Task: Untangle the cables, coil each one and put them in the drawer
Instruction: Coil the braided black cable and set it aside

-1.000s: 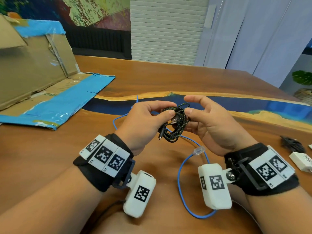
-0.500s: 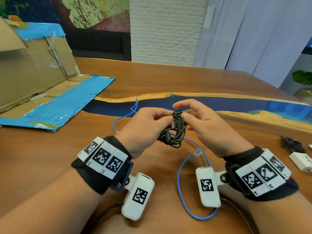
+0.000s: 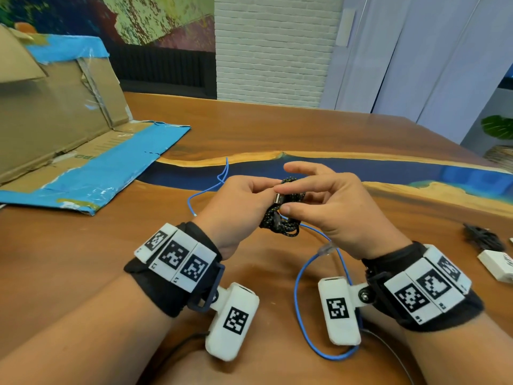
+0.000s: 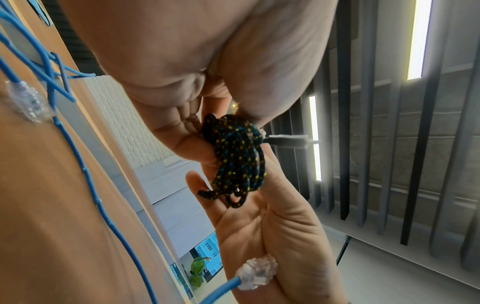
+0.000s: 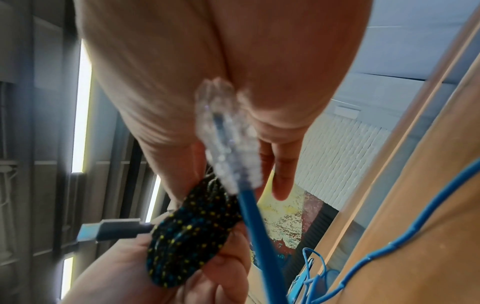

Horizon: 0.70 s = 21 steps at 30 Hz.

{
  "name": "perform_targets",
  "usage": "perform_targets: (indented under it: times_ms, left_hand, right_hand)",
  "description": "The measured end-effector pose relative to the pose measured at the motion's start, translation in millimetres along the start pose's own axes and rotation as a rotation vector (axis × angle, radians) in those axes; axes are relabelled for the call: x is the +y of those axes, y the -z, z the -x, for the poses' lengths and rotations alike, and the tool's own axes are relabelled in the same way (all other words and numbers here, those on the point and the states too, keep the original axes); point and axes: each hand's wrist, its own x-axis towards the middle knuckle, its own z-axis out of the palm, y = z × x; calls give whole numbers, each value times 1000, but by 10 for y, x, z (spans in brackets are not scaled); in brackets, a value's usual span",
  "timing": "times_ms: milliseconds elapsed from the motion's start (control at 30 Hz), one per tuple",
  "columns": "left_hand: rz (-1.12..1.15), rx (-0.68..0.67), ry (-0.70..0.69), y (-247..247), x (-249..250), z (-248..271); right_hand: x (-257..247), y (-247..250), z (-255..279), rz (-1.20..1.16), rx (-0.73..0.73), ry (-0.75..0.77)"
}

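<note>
Above the bench (image 3: 277, 129), we are pinching the black cable (image 3: 280, 226) loops tight with our left hand (image 3: 236, 207), right hand (image 3: 341, 215) loose.

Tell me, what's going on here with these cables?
A person at a wooden table is tidying cables. Their left hand grips a small coil of black speckled cable above the table, with its metal plug sticking out. The right hand touches the coil, seemingly to finish the wrap. A blue cable lies loose on the table beneath, not yet coiled. No drawer is in view.
</note>
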Motion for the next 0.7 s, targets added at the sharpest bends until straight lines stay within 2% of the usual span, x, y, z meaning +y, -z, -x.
perform_targets:
  times_ms: [167, 233, 333, 567, 700]
  left_hand:
    - [85, -39, -3, -45, 20, 24]
    - [87, -19, -20, -42, 22, 23]
    - [60, 6, -46, -19, 43, 2]
    - [84, 14, -111, 73, 147, -19]
    - [46, 68, -114, 68, 130, -9]
  right_hand:
    - [39, -3, -19, 134, 65, 42]
    - [45, 3, -38, 73, 128, 93]
    - [74, 18, -69, -155, 188, 180]
    - [34, 101, -84, -451, 111, 233]
    - [86, 159, -82, -492, -7, 131]
